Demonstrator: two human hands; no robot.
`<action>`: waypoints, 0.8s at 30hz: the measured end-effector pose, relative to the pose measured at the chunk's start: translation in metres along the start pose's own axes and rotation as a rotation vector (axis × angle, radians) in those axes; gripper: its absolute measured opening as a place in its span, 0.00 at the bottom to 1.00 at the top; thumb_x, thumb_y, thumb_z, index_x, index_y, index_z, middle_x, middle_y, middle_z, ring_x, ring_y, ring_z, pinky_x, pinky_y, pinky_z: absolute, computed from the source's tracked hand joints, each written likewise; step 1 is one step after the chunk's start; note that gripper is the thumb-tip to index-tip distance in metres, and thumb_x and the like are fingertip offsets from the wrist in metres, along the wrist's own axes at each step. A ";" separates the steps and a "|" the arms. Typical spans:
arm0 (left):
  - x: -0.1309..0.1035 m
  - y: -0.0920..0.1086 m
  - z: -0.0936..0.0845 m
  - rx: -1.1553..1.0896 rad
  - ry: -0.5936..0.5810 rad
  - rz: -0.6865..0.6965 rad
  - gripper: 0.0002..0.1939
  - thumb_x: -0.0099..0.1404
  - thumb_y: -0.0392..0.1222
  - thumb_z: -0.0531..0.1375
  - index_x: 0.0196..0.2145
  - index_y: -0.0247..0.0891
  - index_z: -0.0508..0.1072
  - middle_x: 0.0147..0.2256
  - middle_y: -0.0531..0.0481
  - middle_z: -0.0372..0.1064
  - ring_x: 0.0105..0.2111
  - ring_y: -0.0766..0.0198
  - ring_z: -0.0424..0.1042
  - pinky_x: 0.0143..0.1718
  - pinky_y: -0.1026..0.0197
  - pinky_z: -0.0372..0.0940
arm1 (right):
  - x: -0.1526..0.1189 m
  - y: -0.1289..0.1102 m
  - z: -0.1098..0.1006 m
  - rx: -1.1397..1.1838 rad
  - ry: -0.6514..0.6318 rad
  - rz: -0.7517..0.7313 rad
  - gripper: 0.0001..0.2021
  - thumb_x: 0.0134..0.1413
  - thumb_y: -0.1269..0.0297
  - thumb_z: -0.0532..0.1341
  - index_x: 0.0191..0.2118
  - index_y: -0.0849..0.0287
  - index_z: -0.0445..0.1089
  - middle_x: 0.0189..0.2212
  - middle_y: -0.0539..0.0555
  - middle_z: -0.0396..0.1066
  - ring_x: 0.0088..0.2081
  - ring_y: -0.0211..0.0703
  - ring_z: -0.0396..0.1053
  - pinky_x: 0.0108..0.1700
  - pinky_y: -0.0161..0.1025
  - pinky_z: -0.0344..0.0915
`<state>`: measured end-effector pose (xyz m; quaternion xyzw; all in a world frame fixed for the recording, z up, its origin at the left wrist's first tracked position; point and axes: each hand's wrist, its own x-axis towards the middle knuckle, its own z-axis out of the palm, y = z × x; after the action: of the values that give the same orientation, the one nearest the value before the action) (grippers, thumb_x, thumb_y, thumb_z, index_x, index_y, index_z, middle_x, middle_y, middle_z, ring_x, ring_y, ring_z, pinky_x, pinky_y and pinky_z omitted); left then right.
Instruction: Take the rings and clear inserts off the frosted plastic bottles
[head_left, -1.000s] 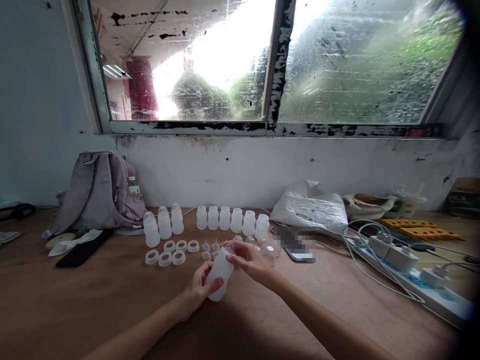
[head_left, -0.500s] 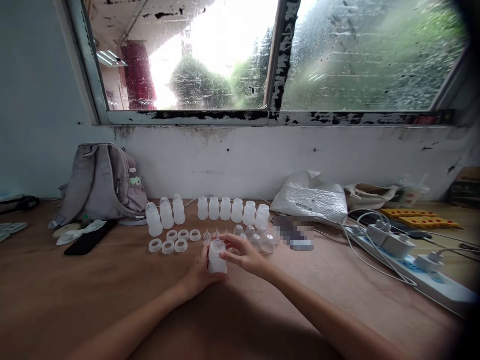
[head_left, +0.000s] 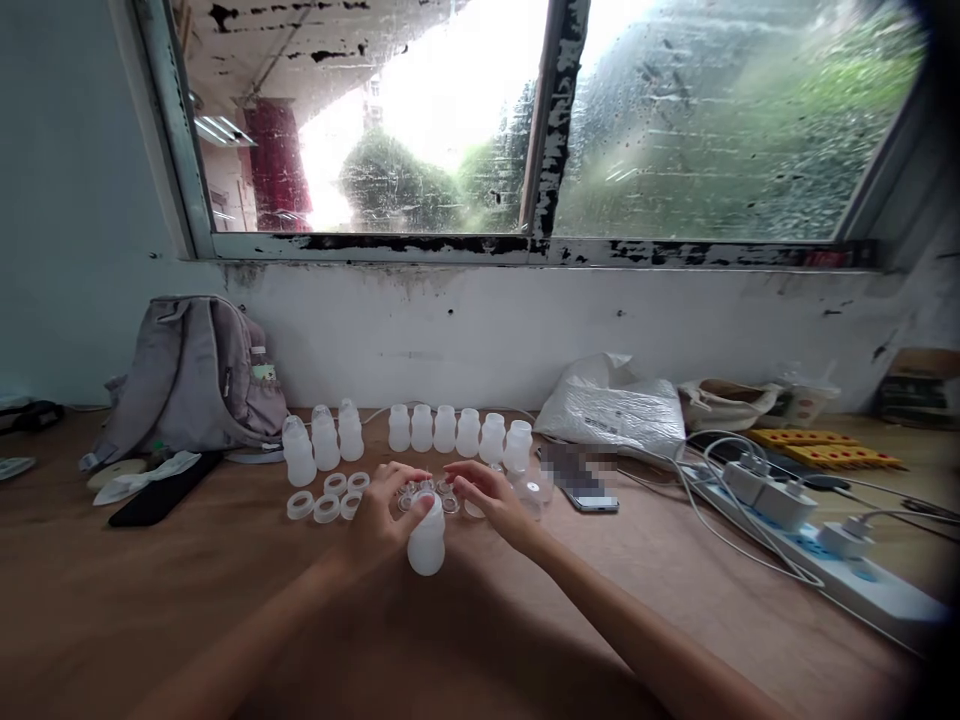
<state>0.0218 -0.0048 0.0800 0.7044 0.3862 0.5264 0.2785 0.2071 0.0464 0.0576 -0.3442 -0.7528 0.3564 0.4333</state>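
A frosted white baby bottle (head_left: 426,552) stands upright on the table between my hands. My left hand (head_left: 384,508) is at the bottle's upper left, its thumb by the neck and its fingers stretched beyond the mouth, apart from the thumb. Opposite it, my right hand (head_left: 489,496) hovers with curved, parted fingers and holds nothing I can see. Clear bottle nipples (head_left: 450,500) lie just behind the bottle, partly hidden by my hands. White collar rings (head_left: 300,505) lie left of my left hand. Clear domed caps (head_left: 532,490) sit beyond my right hand.
Several open bottles (head_left: 445,430) stand in a row at the back. Three capped bottles (head_left: 325,440) stand left of them. A grey backpack (head_left: 195,370), a phone (head_left: 596,500), a plastic-wrapped package (head_left: 611,405) and a power strip (head_left: 885,590) with cables surround the work area.
Both hands have come off the bottle's body. My left hand has risen to the neck, and my right hand has moved slightly right, away from the bottle. The camera view has shifted a little.
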 end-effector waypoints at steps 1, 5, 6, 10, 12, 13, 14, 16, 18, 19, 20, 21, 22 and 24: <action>0.004 0.003 -0.001 0.038 -0.025 0.011 0.09 0.53 0.41 0.59 0.34 0.40 0.72 0.35 0.48 0.65 0.39 0.56 0.60 0.42 0.59 0.53 | 0.001 0.002 0.000 -0.020 0.012 -0.010 0.15 0.52 0.55 0.53 0.41 0.58 0.67 0.36 0.54 0.69 0.35 0.42 0.66 0.37 0.37 0.63; 0.007 -0.002 -0.002 0.105 -0.051 0.008 0.08 0.54 0.42 0.58 0.34 0.41 0.71 0.35 0.48 0.65 0.38 0.57 0.61 0.40 0.59 0.53 | 0.009 0.008 -0.009 -0.271 0.075 -0.017 0.12 0.52 0.59 0.53 0.35 0.60 0.68 0.29 0.53 0.69 0.30 0.39 0.65 0.32 0.36 0.61; 0.005 -0.006 -0.001 0.078 -0.039 0.001 0.11 0.54 0.42 0.58 0.37 0.41 0.69 0.37 0.48 0.65 0.39 0.57 0.61 0.40 0.59 0.54 | 0.011 0.010 -0.014 -0.388 0.079 -0.004 0.10 0.51 0.61 0.54 0.34 0.60 0.69 0.28 0.53 0.68 0.29 0.39 0.64 0.32 0.36 0.61; -0.009 -0.027 0.007 -0.097 -0.051 -0.036 0.25 0.51 0.41 0.62 0.47 0.41 0.61 0.44 0.45 0.60 0.45 0.56 0.59 0.43 0.60 0.54 | 0.015 0.018 -0.034 -0.811 0.005 0.080 0.10 0.46 0.65 0.58 0.36 0.61 0.70 0.30 0.56 0.66 0.32 0.43 0.64 0.36 0.38 0.59; -0.016 -0.039 0.011 -0.171 -0.132 -0.082 0.27 0.51 0.41 0.62 0.48 0.40 0.59 0.46 0.44 0.59 0.46 0.56 0.59 0.45 0.59 0.54 | 0.014 0.023 -0.039 -0.921 -0.038 0.089 0.13 0.46 0.64 0.59 0.39 0.62 0.69 0.32 0.57 0.66 0.35 0.46 0.63 0.38 0.39 0.58; -0.018 -0.045 0.013 -0.207 -0.178 -0.110 0.28 0.51 0.41 0.62 0.49 0.39 0.57 0.45 0.44 0.59 0.45 0.56 0.60 0.45 0.59 0.54 | 0.013 0.025 -0.039 -0.962 -0.051 0.083 0.14 0.45 0.63 0.59 0.39 0.62 0.69 0.32 0.58 0.66 0.37 0.47 0.63 0.39 0.39 0.58; -0.020 -0.050 0.014 -0.235 -0.221 -0.136 0.28 0.52 0.42 0.61 0.49 0.38 0.56 0.44 0.44 0.60 0.44 0.57 0.61 0.44 0.59 0.55 | 0.013 0.027 -0.039 -0.996 -0.058 0.076 0.14 0.45 0.62 0.59 0.39 0.62 0.69 0.33 0.59 0.66 0.38 0.48 0.63 0.40 0.40 0.57; -0.022 -0.058 0.016 -0.238 -0.281 -0.171 0.28 0.53 0.43 0.60 0.49 0.37 0.55 0.41 0.45 0.62 0.41 0.58 0.62 0.41 0.60 0.57 | 0.013 0.029 -0.037 -1.038 -0.064 0.073 0.14 0.46 0.60 0.59 0.39 0.62 0.70 0.34 0.60 0.66 0.39 0.50 0.62 0.40 0.40 0.57; -0.023 -0.064 0.017 -0.163 -0.298 -0.179 0.27 0.53 0.44 0.60 0.48 0.35 0.56 0.39 0.45 0.63 0.39 0.59 0.63 0.39 0.60 0.59 | 0.015 0.028 -0.040 -1.038 -0.059 0.069 0.13 0.47 0.59 0.58 0.37 0.61 0.71 0.33 0.59 0.66 0.38 0.49 0.62 0.39 0.39 0.57; -0.023 -0.065 0.018 -0.113 -0.300 -0.176 0.26 0.52 0.44 0.60 0.47 0.35 0.57 0.38 0.46 0.64 0.38 0.59 0.63 0.39 0.61 0.59 | 0.017 0.027 -0.045 -1.027 -0.042 0.066 0.13 0.48 0.59 0.57 0.36 0.61 0.71 0.33 0.58 0.67 0.38 0.48 0.63 0.38 0.38 0.57; -0.023 -0.066 0.018 -0.068 -0.300 -0.171 0.25 0.52 0.44 0.60 0.45 0.35 0.59 0.38 0.46 0.64 0.38 0.59 0.63 0.38 0.61 0.59 | 0.019 0.026 -0.052 -1.015 -0.016 0.066 0.12 0.49 0.59 0.55 0.34 0.60 0.71 0.33 0.57 0.67 0.37 0.46 0.63 0.37 0.37 0.57; -0.023 -0.067 0.018 -0.034 -0.303 -0.166 0.23 0.52 0.44 0.60 0.44 0.34 0.60 0.38 0.46 0.64 0.38 0.59 0.63 0.38 0.61 0.59 | 0.021 0.024 -0.061 -1.006 0.022 0.077 0.12 0.50 0.59 0.54 0.34 0.59 0.71 0.33 0.57 0.66 0.36 0.45 0.63 0.37 0.36 0.57; -0.023 -0.067 0.018 -0.008 -0.308 -0.161 0.22 0.52 0.44 0.60 0.43 0.34 0.61 0.37 0.46 0.64 0.37 0.59 0.63 0.38 0.61 0.60 | 0.023 0.023 -0.071 -1.006 0.075 0.107 0.12 0.51 0.60 0.54 0.34 0.59 0.71 0.32 0.56 0.66 0.36 0.44 0.63 0.37 0.35 0.57; -0.023 -0.067 0.019 0.028 -0.316 -0.159 0.21 0.51 0.45 0.60 0.41 0.34 0.62 0.37 0.47 0.65 0.36 0.60 0.64 0.36 0.61 0.60 | 0.026 0.024 -0.093 -1.023 0.124 0.214 0.11 0.50 0.61 0.53 0.35 0.59 0.70 0.32 0.55 0.67 0.36 0.43 0.64 0.37 0.34 0.57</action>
<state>0.0194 0.0124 0.0092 0.7493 0.3996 0.3801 0.3665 0.2860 0.1024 0.0826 -0.6073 -0.7641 -0.0355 0.2145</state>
